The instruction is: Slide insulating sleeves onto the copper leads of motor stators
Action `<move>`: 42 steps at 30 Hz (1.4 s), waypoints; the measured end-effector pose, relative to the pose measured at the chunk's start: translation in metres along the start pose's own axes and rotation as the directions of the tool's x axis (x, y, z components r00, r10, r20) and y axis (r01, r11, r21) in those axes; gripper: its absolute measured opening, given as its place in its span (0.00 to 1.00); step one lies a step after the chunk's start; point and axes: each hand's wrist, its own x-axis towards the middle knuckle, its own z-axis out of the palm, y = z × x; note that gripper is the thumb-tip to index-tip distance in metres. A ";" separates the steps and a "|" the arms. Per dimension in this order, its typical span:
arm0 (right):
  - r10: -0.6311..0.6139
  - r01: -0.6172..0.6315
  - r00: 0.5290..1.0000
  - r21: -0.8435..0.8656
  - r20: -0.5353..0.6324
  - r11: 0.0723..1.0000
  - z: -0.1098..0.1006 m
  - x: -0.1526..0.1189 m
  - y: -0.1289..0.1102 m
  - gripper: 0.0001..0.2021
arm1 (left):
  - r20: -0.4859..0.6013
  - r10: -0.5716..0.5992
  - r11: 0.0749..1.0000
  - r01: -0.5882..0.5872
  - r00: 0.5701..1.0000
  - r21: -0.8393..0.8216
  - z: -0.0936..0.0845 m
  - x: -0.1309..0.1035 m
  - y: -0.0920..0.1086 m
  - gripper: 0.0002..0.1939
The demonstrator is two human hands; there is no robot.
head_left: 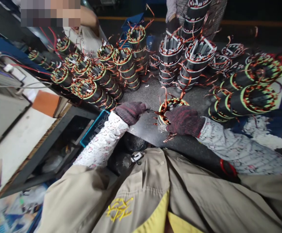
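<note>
A motor stator (164,120) with copper windings and a yellow-green liner rim stands on the dark worktable in front of me. My right hand (186,121), in a dark knitted glove, is closed around its right side and near edge. Loose copper wire ends stick up from the rim and hang below my right fingers. To the left, my gloved left hand (131,113) is pinched shut. Something thin and dark runs from its fingertips to the stator's left side; whether it is a wire or a tool I cannot tell.
Stacked stators (126,64) line the table's far left, and white-rimmed ones (170,51) stand at the back. More stators (250,100) lie on their sides at right, near white scraps (264,132). A blue tray (94,127) sits left of the table. Two people work opposite.
</note>
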 end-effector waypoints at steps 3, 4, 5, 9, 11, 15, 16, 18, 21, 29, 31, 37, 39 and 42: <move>0.034 -0.034 0.999 0.030 0.000 0.999 0.001 0.000 -0.004 0.24 | 0.129 0.031 0.980 -0.055 0.991 0.190 -0.011 0.010 0.018 0.21; 0.048 -0.048 0.999 0.040 0.004 0.998 0.001 0.000 -0.005 0.23 | 0.120 0.008 0.984 -0.029 0.993 0.178 -0.009 0.012 0.020 0.21; 0.055 -0.055 0.998 0.045 0.007 0.997 0.001 0.000 -0.005 0.23 | 0.088 -0.023 0.991 0.011 0.996 0.134 -0.004 0.013 0.018 0.20; 0.010 -0.010 1.000 0.006 0.020 1.000 -0.002 -0.001 0.002 0.25 | -0.085 -0.185 0.899 0.133 0.979 -0.418 0.041 0.012 -0.012 0.11; -0.013 0.014 0.999 -0.023 0.041 1.000 -0.002 -0.001 0.007 0.25 | -0.071 -0.225 0.736 0.122 0.972 -0.666 0.067 0.011 -0.025 0.12; -0.027 0.029 0.999 -0.071 0.033 0.997 -0.002 0.001 0.014 0.27 | -0.021 -0.226 0.500 0.097 0.974 -0.861 0.094 0.015 -0.027 0.13; -0.021 0.023 0.999 -0.071 0.033 0.997 -0.001 0.001 0.014 0.27 | -0.015 -0.230 0.475 0.099 0.973 -0.875 0.096 0.016 -0.024 0.13; -0.001 0.004 0.999 -0.062 0.035 0.998 -0.002 0.002 0.012 0.28 | -0.011 -0.234 0.510 0.113 0.972 -0.853 0.095 0.019 -0.019 0.11; 0.014 -0.010 0.999 -0.068 0.049 0.998 -0.003 0.003 0.009 0.28 | -0.040 -0.241 0.649 0.131 0.970 -0.750 0.089 0.023 -0.016 0.09; -0.006 0.007 1.000 -0.061 0.023 0.998 0.000 0.001 0.012 0.27 | -0.028 -0.251 0.835 0.202 0.968 -0.511 0.077 0.027 -0.018 0.15; 0.000 -0.001 1.000 -0.039 -0.010 0.999 0.001 0.000 0.012 0.28 | -0.034 -0.182 0.891 0.150 0.983 -0.428 0.069 0.027 -0.014 0.17; 0.011 -0.010 1.000 -0.085 0.012 0.996 0.001 0.001 0.011 0.29 | -0.015 -0.106 0.969 0.100 0.994 -0.227 0.048 0.024 -0.002 0.21; 0.015 -0.014 1.000 -0.090 0.016 0.996 0.002 0.001 0.011 0.29 | 0.006 -0.091 0.954 0.089 0.996 -0.286 0.051 0.021 -0.006 0.20; 0.003 -0.003 1.000 -0.086 0.003 0.996 0.004 0.003 0.012 0.29 | -0.011 -0.132 0.754 0.093 0.991 -0.650 0.064 0.019 -0.015 0.22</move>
